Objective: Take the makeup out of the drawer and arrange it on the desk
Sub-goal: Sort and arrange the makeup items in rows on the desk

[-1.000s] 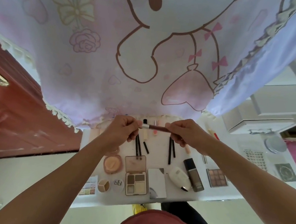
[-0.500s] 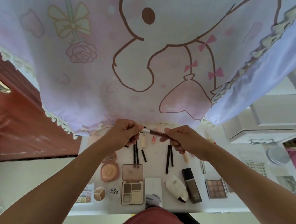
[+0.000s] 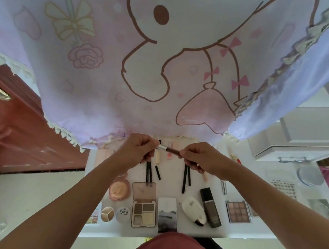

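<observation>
Head camera, looking down: we see both bare arms reaching forward from the lower corners and meeting at the middle, wrists nearly level and elbows wide apart. The left hand (image 3: 139, 149) and right hand (image 3: 199, 157) are raised above the white desk (image 3: 173, 179), knuckles up and fingers curled in. Between them they hold a brown pencil (image 3: 169, 150) lying almost level. The right hand pinches its brown barrel between thumb and fingertips. The left hand grips the silver end; we think this may be a cap, but the fingers hide it.

Below the hands, makeup lies in rows on the desk. Two black pencils (image 3: 148, 173) lie side by side under the left hand, and another black pair (image 3: 186, 177) under the right. Nearer to us we find a round peach compact (image 3: 119, 189), an open eyeshadow palette (image 3: 144, 209), a mirrored case (image 3: 167, 213), a white oval case (image 3: 193, 209), a dark foundation bottle (image 3: 210, 208) and a nine-pan palette (image 3: 237, 212).

A pale pink cloth (image 3: 103, 74) printed with a cartoon rabbit hangs across the upper view, over the desk's far edge.
</observation>
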